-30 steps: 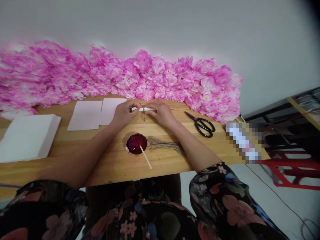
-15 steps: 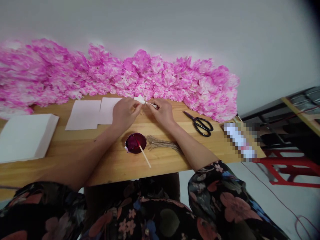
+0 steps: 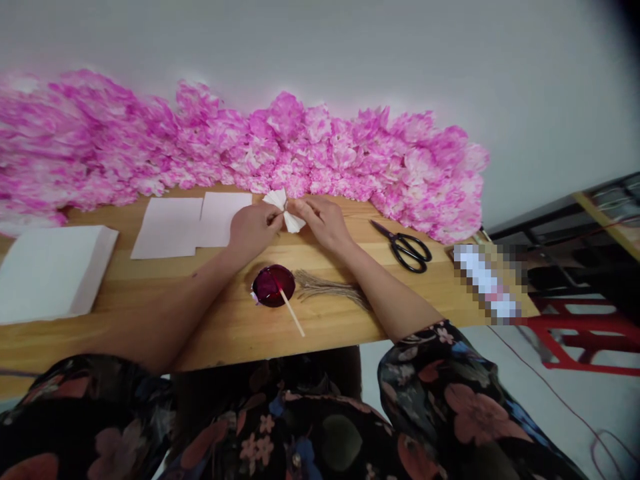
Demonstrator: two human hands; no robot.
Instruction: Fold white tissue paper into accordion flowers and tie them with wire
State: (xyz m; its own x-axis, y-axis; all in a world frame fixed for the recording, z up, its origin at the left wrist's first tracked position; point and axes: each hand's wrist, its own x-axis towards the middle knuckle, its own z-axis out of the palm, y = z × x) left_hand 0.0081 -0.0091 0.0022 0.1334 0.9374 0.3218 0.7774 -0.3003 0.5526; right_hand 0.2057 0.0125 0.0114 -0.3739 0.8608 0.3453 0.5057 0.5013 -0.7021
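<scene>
A white pleated paper piece (image 3: 294, 222), pinched at its waist and fanned at both ends like a bow, is between my two hands over the table. My left hand (image 3: 255, 228) is closed, thumb and fingertips pinching the paper near its middle. From the other side my right hand (image 3: 324, 223) reaches in, its fingertips against the paper's waist. Whether a thin tie is also between the fingers is too small to tell. Below the hands stands a dark bowl of magenta liquid (image 3: 263, 287) with a wooden stick (image 3: 294, 315) leaning in it. Thin brown stems (image 3: 327, 287) lie beside the bowl, partly under my right forearm.
Pink-and-white paper flowers (image 3: 300, 147) line the table's back edge. Two pale pink sheets (image 3: 167, 227) and a thick white paper stack (image 3: 47, 273) lie left. Black-handled scissors (image 3: 410, 252) and a pixelated object (image 3: 485, 283) lie right. A red stool (image 3: 585, 337) stands beyond.
The paper piece has turned and now shows both fanned ends. My right hand has shifted slightly, its fingers now stretched closer to the paper's middle. The view has moved a little.
</scene>
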